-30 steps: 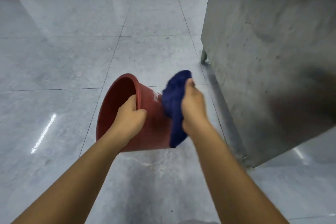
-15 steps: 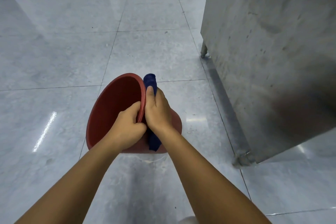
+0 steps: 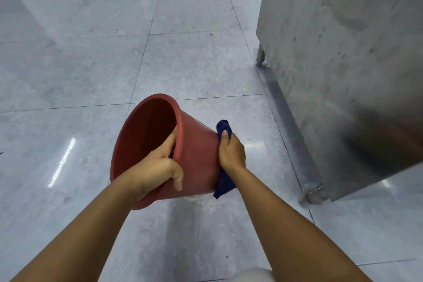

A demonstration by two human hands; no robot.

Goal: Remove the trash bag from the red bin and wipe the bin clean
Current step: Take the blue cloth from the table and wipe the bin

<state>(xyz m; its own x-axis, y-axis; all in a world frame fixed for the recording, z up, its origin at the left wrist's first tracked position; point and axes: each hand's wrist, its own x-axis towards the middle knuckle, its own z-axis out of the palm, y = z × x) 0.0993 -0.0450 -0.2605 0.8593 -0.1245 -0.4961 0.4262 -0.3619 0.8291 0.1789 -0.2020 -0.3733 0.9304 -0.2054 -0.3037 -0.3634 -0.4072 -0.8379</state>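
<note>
Underfoot, glossy grey floor tiles (image 3: pixel 91 64) with dark grout lines and streaks of reflected light. To the right, close by, a tall brushed-steel cabinet (image 3: pixel 343 52), smudged and spotted, on short metal feet (image 3: pixel 261 58). Near the middle, between the two bare forearms, the red bin (image 3: pixel 199 151), tipped sideways with mouth turned up and to the left, base toward the cabinet, plain red inner wall on show. Contact between base and floor: impossible to tell. Left hand (image 3: pixel 158 167) clamped over the near rim, fingers hooked inside, thumb down the outer wall. Right hand (image 3: pixel 231 151) against the bin's outer right side, holding and pressing a dark blue cloth (image 3: pixel 223 126) there, thumb on the fabric, other fingers hidden. One cloth end poking out above the thumb, the other hanging below the wrist.
</note>
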